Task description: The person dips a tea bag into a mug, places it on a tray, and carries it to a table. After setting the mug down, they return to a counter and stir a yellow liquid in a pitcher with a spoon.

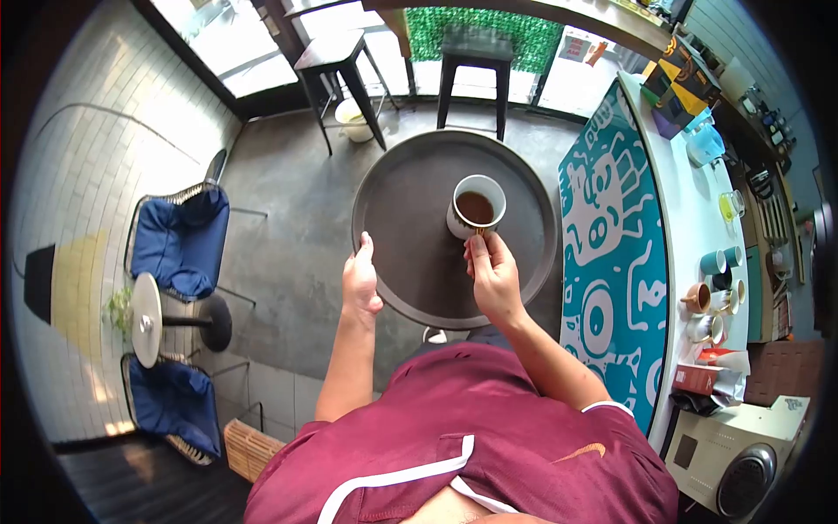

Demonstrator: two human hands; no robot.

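A large round dark tray (406, 218) is held out in front of my body, above the grey floor. My left hand (360, 284) grips its left edge, the thumb up at the rim and the other fingers hidden beneath. Toward the right half of the tray is a white mug (457, 224) with brown drink (476, 208) in it. My right hand (497, 278) pinches the mug's handle at the near side, thumb and forefinger closed on it. The mug is upright and overlaps the tray in this view.
On my right runs a counter (648, 131) with a teal patterned front, bearing several cups (696, 298) and a beige machine (733, 454). Stools (476, 48) stand ahead by the window. To the left are blue-cushioned chairs (179, 244) and a small round table (147, 306).
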